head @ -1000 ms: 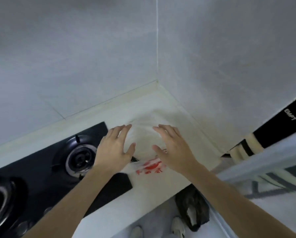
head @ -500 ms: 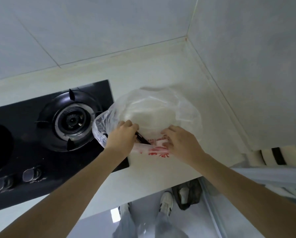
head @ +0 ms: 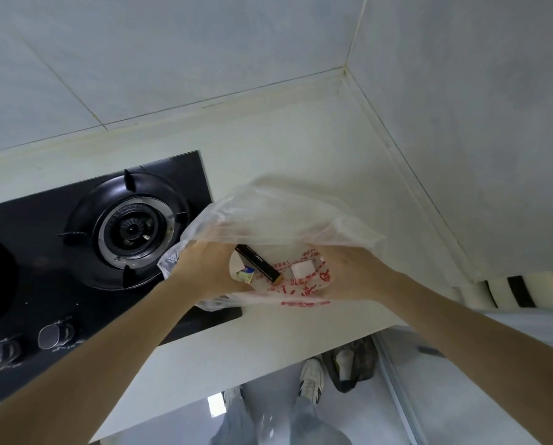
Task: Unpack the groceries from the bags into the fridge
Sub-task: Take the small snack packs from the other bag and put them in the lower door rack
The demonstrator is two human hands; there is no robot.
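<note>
Clear plastic bag held open on the countertop beside the gas hob.

Left hand (head: 204, 268) and right hand (head: 349, 277) each pinch the clear plastic bag (head: 278, 220) at its mouth, spreading it to expose a black slim box (head: 258, 263), apparently for removal; countertop (head: 284, 149) supports it.

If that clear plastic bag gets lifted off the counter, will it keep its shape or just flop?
Probably flop: the plastic bag is thin, crinkled film, sagging between the left hand and right hand. It likely weighs little, holding only a slim black box and small packets. These may slide toward the lowest corner.
</note>
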